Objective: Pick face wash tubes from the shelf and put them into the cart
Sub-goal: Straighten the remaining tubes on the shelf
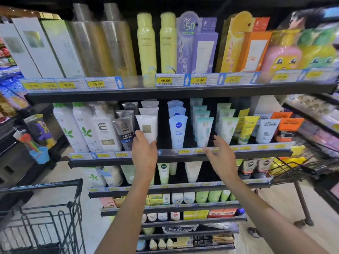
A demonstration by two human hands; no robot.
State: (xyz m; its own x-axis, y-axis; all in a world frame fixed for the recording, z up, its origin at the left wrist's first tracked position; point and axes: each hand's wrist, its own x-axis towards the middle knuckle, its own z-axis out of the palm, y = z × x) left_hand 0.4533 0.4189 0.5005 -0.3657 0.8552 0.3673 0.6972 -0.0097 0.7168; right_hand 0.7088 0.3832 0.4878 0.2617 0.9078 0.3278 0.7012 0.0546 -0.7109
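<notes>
Rows of face wash tubes stand cap-down on the middle shelf. My left hand wraps around the bottom of a white tube with a gold square, at the front of its row. A blue Nivea tube stands just right of it. My right hand hovers with fingers spread at the shelf edge, just below a pale teal tube, holding nothing. The black wire cart sits at the lower left.
Grey men's tubes and white bottles stand left of the white tube. Green, yellow and L'Oreal tubes fill the right. Sunscreen sprays occupy the top shelf. A second wire basket juts in at right. Lower shelves hold more tubes.
</notes>
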